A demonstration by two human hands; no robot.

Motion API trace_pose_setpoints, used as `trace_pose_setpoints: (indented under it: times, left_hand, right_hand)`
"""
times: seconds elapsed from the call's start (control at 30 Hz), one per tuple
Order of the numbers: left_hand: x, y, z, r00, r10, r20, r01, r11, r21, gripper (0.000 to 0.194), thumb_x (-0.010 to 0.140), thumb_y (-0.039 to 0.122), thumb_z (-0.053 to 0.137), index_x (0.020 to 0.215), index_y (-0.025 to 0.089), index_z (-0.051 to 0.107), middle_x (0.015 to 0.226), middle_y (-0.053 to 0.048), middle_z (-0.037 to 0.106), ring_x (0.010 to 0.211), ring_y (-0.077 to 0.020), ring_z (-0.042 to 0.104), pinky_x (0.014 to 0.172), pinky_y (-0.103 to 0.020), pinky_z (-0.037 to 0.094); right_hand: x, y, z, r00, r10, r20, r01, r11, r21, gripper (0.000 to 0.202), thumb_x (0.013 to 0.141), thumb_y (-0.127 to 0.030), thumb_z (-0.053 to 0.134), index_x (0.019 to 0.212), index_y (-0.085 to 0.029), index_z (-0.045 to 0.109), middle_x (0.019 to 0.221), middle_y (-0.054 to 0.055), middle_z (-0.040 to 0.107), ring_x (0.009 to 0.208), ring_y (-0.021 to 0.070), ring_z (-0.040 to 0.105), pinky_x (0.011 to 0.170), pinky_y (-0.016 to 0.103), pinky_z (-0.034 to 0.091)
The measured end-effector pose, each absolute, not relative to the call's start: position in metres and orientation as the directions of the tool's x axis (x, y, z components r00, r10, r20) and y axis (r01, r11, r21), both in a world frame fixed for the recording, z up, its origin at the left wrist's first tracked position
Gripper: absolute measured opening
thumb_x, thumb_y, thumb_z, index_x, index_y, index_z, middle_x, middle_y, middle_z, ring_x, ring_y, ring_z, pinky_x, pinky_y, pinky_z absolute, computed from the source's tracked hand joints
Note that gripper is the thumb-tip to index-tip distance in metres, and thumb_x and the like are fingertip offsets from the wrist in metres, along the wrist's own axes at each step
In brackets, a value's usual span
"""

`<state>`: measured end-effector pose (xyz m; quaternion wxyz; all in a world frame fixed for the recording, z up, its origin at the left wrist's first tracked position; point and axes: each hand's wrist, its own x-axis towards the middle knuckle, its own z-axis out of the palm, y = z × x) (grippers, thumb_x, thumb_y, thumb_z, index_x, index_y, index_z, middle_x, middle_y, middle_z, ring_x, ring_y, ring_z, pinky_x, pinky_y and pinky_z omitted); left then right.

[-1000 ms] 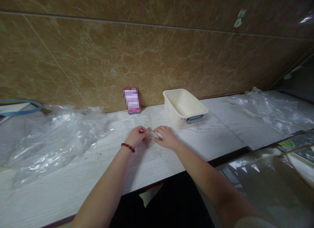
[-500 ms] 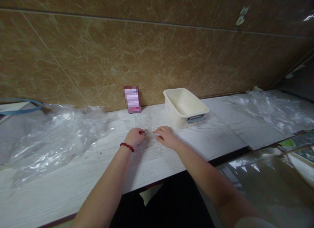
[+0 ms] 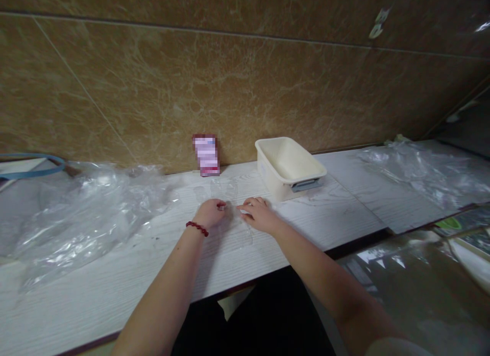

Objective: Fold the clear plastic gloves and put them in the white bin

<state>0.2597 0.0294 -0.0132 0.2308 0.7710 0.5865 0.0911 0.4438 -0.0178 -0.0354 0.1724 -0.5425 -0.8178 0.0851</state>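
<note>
A clear, thin plastic piece, probably a bag (image 3: 228, 188), lies flat on the white wood-grain counter (image 3: 237, 271); its outline is faint. My left hand (image 3: 212, 213), with a dark red bead bracelet (image 3: 197, 228) at the wrist, is closed in a pinch on the plastic near its middle. Just to the right, my right hand (image 3: 259, 214) rests over the same plastic, index finger stretched toward the left hand and thumb apart from it. Behind my right hand stands a cream plastic bin (image 3: 277, 185) with a grey handle. Nothing shows inside it.
A phone-like upright item (image 3: 206, 156), its face blurred, leans on the brown marbled wall (image 3: 153, 90). Crumpled clear plastic (image 3: 92, 208) covers the counter at left, beside a blue strap (image 3: 34, 173). More clear plastic (image 3: 424, 172) lies at far right.
My right index finger has moved slightly left, toward my left hand. The left hand has barely shifted, and the bin and upright item stay in place.
</note>
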Motion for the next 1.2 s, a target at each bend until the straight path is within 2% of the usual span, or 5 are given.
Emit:
trace_pose_setpoints:
  times: [0.27,0.4,0.6,0.9,1.2]
  left_hand:
    - [0.253,0.032,-0.014,0.291,0.95,-0.115,0.852,-0.203,0.483,0.036,0.066,0.015,0.046,0.099,0.016,0.059,0.093,-0.006,0.064,0.083,-0.0163,0.058,0.072,-0.022,0.042]
    - [0.252,0.024,-0.005,0.246,0.969,0.001,0.909,-0.232,0.346,0.035,0.07,0.014,0.043,0.102,0.012,0.057,0.097,-0.012,0.061,0.087,-0.0202,0.057,0.078,-0.028,0.042]
    - [0.27,-0.005,-0.008,0.558,0.827,0.07,0.806,-0.56,0.194,0.037,0.081,0.02,0.032,0.112,0.017,0.051,0.119,-0.01,0.051,0.111,-0.0225,0.044,0.095,-0.038,0.03]
    - [0.259,-0.007,-0.043,0.529,0.846,0.066,0.828,-0.531,0.178,0.043,0.084,0.025,0.028,0.126,0.017,0.037,0.134,-0.011,0.034,0.123,-0.0248,0.028,0.099,-0.049,0.018]
    - [0.208,-0.025,-0.007,0.622,0.764,0.172,0.728,-0.645,0.231,0.041,0.082,0.034,0.035,0.117,0.015,0.048,0.123,-0.012,0.047,0.114,-0.0196,0.042,0.097,-0.033,0.03]
  right_hand:
    - [0.444,-0.02,-0.033,-0.352,0.92,0.174,0.871,0.39,-0.297,0.033,0.078,-0.04,0.048,0.111,-0.034,0.051,0.109,0.003,0.047,0.099,0.0205,0.036,0.083,0.037,0.027]
    - [0.444,-0.02,-0.033,-0.353,0.92,0.17,0.874,0.389,-0.291,0.034,0.078,-0.04,0.049,0.111,-0.033,0.051,0.11,0.003,0.047,0.1,0.0207,0.036,0.084,0.038,0.027]
    - [0.443,-0.02,-0.033,-0.354,0.917,0.184,0.883,0.392,-0.259,0.032,0.077,-0.038,0.05,0.108,-0.031,0.053,0.11,0.003,0.047,0.099,0.0211,0.037,0.082,0.037,0.028]
    - [0.449,-0.025,-0.029,-0.4,0.91,0.106,0.876,0.414,-0.248,0.048,0.074,-0.049,0.049,0.12,-0.036,0.042,0.121,0.004,0.041,0.106,0.0248,0.034,0.086,0.043,0.026]
    - [0.46,-0.036,-0.029,-0.443,0.889,0.116,0.838,0.456,-0.3,0.056,0.076,-0.053,0.044,0.127,-0.03,0.035,0.13,0.006,0.036,0.117,0.0246,0.026,0.093,0.044,0.021]
